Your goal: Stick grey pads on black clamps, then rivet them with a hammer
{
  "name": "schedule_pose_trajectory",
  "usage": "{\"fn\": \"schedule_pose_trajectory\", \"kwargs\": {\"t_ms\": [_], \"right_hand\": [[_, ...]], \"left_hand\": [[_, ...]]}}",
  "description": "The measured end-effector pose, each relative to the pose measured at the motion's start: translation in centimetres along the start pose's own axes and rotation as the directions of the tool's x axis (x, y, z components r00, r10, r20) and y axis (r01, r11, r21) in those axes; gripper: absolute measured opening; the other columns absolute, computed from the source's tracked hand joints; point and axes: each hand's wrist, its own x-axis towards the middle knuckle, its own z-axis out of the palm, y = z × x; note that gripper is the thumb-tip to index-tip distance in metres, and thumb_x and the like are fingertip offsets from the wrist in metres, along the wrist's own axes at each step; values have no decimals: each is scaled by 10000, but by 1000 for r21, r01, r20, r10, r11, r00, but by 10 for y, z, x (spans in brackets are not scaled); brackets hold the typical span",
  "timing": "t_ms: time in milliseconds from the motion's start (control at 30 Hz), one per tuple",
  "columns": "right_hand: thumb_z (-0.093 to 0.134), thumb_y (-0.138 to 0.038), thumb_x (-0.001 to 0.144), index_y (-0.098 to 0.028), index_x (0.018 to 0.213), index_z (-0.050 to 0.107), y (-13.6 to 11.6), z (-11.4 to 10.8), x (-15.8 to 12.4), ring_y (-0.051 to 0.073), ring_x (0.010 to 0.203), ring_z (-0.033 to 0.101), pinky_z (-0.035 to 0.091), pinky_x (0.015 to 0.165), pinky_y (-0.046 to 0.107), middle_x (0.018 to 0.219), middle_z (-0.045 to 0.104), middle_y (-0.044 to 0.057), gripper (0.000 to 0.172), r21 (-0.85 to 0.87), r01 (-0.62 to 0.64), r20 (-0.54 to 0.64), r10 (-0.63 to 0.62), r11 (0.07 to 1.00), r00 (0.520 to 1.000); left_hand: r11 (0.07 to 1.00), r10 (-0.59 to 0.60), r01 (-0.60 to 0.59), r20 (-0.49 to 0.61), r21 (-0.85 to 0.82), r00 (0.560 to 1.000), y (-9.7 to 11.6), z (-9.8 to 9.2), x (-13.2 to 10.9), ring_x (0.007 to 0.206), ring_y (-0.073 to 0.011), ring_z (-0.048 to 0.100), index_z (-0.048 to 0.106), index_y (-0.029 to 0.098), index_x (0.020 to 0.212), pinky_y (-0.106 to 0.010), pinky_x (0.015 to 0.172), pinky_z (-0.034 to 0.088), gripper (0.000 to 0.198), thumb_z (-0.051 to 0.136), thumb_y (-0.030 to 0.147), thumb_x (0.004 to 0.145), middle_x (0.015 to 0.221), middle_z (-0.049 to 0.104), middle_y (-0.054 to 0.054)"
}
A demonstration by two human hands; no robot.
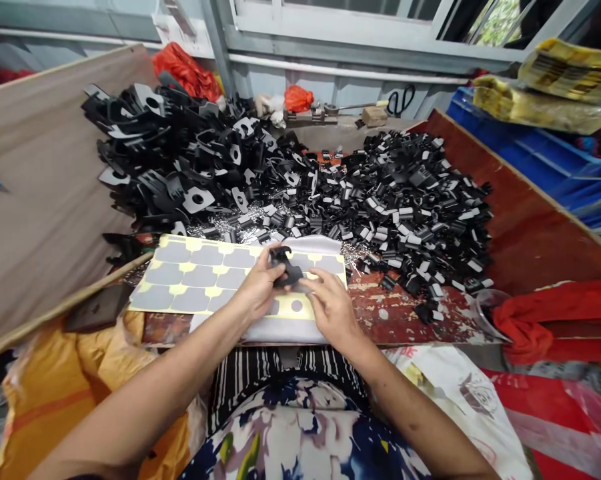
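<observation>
The left hand (257, 287) has its grip closed on a black plastic part (284, 267), held just above a yellow sheet of grey adhesive pads (200, 273) on the desk (405, 313). The right hand (333, 310) rests beside it, fingertips at the part; whether its grip holds anything cannot be told. Piles of black brackets (170, 147) and small clips (410, 193) lie behind.

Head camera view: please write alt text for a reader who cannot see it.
A person's left hand holds a small black plastic part over a yellow sheet of grey pads, while the right hand rests its fingers on the sheet beside it. Behind, on the worktable, lie a heap of flat black pieces and a heap of small black clips.
</observation>
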Motion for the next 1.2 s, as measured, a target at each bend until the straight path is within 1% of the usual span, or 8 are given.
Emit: {"fn": "schedule_pose_trajectory", "kwargs": {"t_ms": [67, 233, 333, 433, 533, 667, 967, 1200], "right_hand": [[467, -88, 937, -240, 1307, 673, 9, 8, -4, 251, 1215, 635, 530, 1061, 433, 1299, 675, 123, 450, 54, -143, -32, 145, 988, 989], [494, -146, 891, -213, 1127, 716, 27, 8, -2, 259, 1015, 666, 552, 964, 475, 1095, 733, 106, 331, 114, -295, 22, 294, 949, 956], [567, -237, 901, -223, 1038, 741, 28, -13, 2, 242, 978, 692, 561, 932, 440, 1050, 754, 78, 222, 314, -402, 263, 328, 860, 907], [666, -305, 888, -224, 1052, 726, 25, -37, 8, 245, 1055, 710, 544, 977, 429, 1072, 770, 72, 192, 526, -479, 523, 178, 703, 834], [775, -282, 808, -240, 1044, 672, 18, -45, 16, 214, 959, 706, 549, 916, 380, 962, 747, 30, 260, 625, -433, 366, 247, 650, 897], [761, -210, 792, -260, 1012, 659, 7, -31, 23, 174, 856, 659, 530, 876, 343, 874, 674, -12, 248, 579, -318, 24, 375, 751, 927], [713, -236, 822, -251, 955, 662, 4, -15, 19, 197, 867, 657, 533, 857, 372, 868, 680, 8, 143, 503, -325, -33, 393, 801, 919], [717, -262, 838, -254, 959, 661, 4, -11, 17, 205, 870, 660, 544, 856, 377, 885, 688, 15, 134, 492, -320, -52, 394, 810, 918]], "left_hand": [[998, -26, 27, -16, 49, 1000, 2, -17, 9, 618, -137, 648, 605, 289, 1262, -238, 512, 576, 492, 648, 34, 843, 863, 607, -2], [993, -113, 112, 45, 26, 993, -2, -38, 19, 657, -228, 760, 563, 252, 1219, -267, 491, 606, 486, 726, 52, 807, 891, 684, -49], [995, -93, 94, 58, -13, 994, -5, -39, 21, 684, -235, 771, 545, 265, 1223, -273, 512, 619, 511, 756, 67, 802, 887, 690, -38], [995, -78, 80, 38, -54, 996, -5, -39, 22, 685, -213, 751, 547, 279, 1213, -261, 503, 602, 532, 782, 70, 783, 917, 675, -28], [996, -48, 52, 52, -74, 997, -3, -36, 13, 725, -172, 703, 575, 290, 1207, -268, 561, 606, 556, 816, 78, 752, 977, 649, -19], [980, -66, 101, 197, -172, 978, -4, -24, -13, 793, -157, 628, 623, 297, 1225, -293, 668, 601, 445, 824, 302, 828, 1060, 638, -33], [943, -91, 188, 332, -274, 939, -19, 1, -34, 816, -205, 585, 653, 270, 1217, -381, 692, 601, 393, 731, 481, 895, 1041, 614, -65], [940, -84, 180, 314, -291, 946, -19, 4, -37, 812, -187, 550, 660, 258, 1230, -384, 706, 602, 385, 708, 471, 913, 1051, 584, -58]]}}
